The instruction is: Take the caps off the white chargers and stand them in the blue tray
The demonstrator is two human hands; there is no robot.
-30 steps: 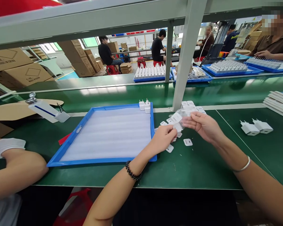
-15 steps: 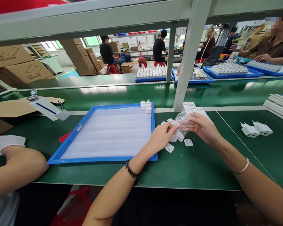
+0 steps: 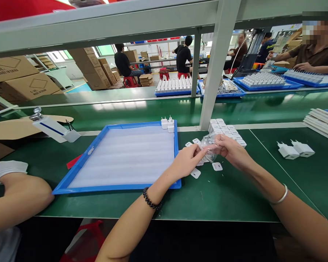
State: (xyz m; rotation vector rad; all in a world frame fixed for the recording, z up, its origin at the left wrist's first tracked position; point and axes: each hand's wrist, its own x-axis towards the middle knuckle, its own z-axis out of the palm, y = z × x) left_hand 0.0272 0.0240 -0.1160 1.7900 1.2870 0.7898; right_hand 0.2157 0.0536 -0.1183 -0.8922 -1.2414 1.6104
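Both hands on the clear plastic bag (image 3: 211, 156): left hand (image 3: 188, 160) pinches its left side, right hand (image 3: 231, 150) grips the other. Bag's over the green bench (image 3: 235, 196), right of the blue tray (image 3: 114, 187). Loose white plates (image 3: 217, 166) lie near it, white blocks (image 3: 225, 130) just behind.

Beyond the pale upright post (image 3: 218, 62) before you runs a white wall (image 3: 154, 49), with a green-tinted window (image 3: 104, 50) to the post's left. Also left of it, you see stacked cartons (image 3: 91, 69), red stools (image 3: 130, 81) and light gleaming on the green counter (image 3: 153, 106).
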